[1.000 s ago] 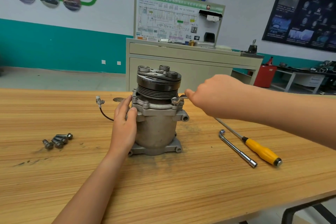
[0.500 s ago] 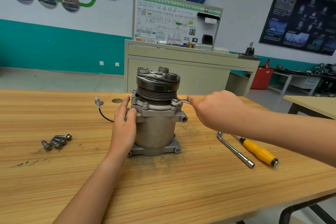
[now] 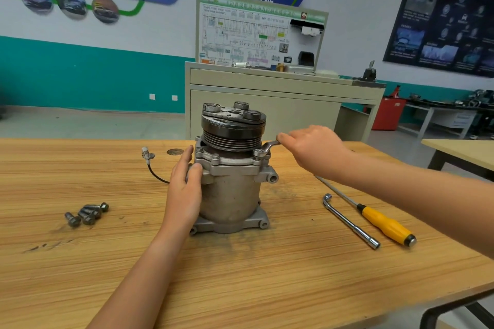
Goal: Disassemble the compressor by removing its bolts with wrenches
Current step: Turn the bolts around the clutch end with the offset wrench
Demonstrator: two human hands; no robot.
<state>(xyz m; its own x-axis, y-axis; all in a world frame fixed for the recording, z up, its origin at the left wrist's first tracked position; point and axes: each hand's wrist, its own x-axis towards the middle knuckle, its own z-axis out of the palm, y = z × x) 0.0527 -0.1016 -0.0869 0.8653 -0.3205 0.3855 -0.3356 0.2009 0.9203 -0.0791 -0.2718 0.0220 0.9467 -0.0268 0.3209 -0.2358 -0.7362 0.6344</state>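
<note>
Compressor (image 3: 230, 189) stands mid-table (image 3: 267, 288). Loose bolts (image 3: 87, 214) lie at its nine o'clock; flange bolts (image 3: 216, 157) remain. Left hand (image 3: 184, 189) presses flat against the housing; right hand (image 3: 312, 149) grips the wrench (image 3: 268, 147) on the three-o'clock bolt.

Our left hand (image 3: 184, 189) and right hand (image 3: 312, 149) are bare. Our left forearm (image 3: 139, 270) and right forearm (image 3: 414, 195) are bare too, slim and smooth up to the picture's edge.
</note>
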